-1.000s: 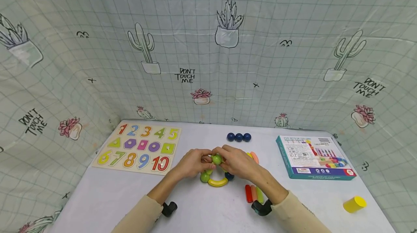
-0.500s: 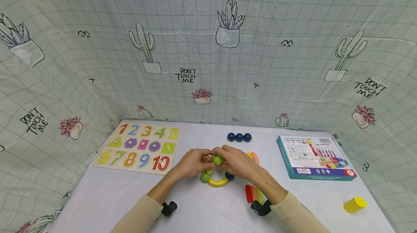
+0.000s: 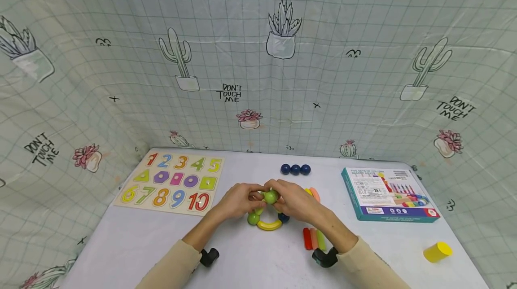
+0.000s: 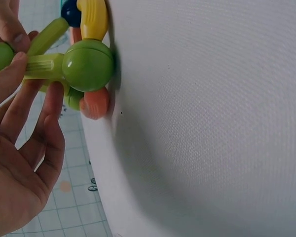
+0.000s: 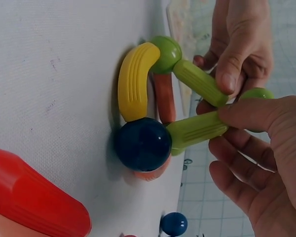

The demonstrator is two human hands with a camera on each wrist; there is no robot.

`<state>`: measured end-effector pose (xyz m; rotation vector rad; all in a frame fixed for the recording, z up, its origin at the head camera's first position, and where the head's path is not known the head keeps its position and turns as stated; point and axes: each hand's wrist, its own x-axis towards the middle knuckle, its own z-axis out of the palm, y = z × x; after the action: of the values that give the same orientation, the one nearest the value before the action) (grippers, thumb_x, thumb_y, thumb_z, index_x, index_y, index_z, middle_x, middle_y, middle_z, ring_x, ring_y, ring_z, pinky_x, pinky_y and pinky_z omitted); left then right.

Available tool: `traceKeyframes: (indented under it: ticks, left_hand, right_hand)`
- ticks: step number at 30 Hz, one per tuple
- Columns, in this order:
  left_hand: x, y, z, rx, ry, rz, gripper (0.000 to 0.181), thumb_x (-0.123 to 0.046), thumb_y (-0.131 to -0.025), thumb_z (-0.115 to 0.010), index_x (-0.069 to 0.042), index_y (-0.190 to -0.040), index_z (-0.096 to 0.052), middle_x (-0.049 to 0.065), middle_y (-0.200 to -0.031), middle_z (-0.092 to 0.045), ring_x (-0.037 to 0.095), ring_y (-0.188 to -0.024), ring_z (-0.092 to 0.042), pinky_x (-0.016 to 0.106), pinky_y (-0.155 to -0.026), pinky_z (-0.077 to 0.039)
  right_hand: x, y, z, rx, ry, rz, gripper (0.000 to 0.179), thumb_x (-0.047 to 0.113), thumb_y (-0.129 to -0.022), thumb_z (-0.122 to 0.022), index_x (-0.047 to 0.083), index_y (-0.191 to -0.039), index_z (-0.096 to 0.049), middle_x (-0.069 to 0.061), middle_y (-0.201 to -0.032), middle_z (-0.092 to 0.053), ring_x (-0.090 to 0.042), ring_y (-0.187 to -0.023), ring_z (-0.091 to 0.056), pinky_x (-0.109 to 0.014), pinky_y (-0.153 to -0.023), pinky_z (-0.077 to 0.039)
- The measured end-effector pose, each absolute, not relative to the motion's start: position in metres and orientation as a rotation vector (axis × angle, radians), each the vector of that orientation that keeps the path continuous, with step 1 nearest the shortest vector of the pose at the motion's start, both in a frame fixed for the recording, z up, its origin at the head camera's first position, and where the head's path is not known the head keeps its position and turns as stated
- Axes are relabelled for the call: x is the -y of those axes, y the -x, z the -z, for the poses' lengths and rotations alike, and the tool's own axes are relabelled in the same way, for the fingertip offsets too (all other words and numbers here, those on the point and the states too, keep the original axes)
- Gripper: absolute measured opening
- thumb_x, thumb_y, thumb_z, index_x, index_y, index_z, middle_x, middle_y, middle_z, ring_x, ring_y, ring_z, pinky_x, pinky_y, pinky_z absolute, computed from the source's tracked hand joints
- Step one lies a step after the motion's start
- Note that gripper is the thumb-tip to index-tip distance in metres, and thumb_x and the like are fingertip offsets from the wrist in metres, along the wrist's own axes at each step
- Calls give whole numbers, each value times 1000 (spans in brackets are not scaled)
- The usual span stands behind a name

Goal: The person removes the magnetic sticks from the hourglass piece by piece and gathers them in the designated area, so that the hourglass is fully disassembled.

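In the head view both hands meet over a small frame of magnetic sticks and balls. My left hand [image 3: 238,201] pinches a light-green stick [image 4: 42,65] that rises from a green ball [image 4: 88,65]. My right hand [image 5: 266,158] pinches another light-green stick [image 5: 200,129], which rises from a dark blue ball [image 5: 143,144]. A further green ball [image 3: 271,197] sits at the top between the fingertips, partly covered. A curved yellow piece [image 3: 269,225] joins the lower green and blue balls on the table. Orange pieces [image 4: 94,103] lie behind, partly hidden.
Several blue balls [image 3: 295,169] stand in a row behind. Red, orange and green sticks [image 3: 313,239] lie by the right wrist. A number puzzle board [image 3: 169,183] is at left, a toy box [image 3: 389,194] at right, and a yellow cylinder [image 3: 438,251] at front right.
The top green ball has shifted very slightly to the right between the fingertips. Both hands and the rest of the frame stay nearly still.
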<state>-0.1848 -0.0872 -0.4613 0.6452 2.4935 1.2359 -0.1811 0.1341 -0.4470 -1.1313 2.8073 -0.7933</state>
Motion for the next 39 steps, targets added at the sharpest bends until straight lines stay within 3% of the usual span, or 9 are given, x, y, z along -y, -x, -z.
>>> traceKeyframes:
  ticks: [11,39]
  left_hand:
    - [86,185,462,-2490,-654,-1243,40,-17,-92,-75,-8,-129,-66,2,-98,-76,15,-67,-68,26,-57,-53]
    - [84,187,462,-2525,-685,-1186,39,-24,-90,-78,-11,-125,-68,-2,-94,-74,6,-73,-66,25,-61,-53]
  right_hand:
    - [-143,183,447,-2607,907,1088,38,9,-92,-72,21,-119,-48,4,-98,-68,-12,-87,-65,-25,-71,-55]
    - [-147,189,454,-2597,859,1130,39,13,-91,-75,21,-119,-50,7,-94,-68,-8,-87,-66,-27,-77,-56]
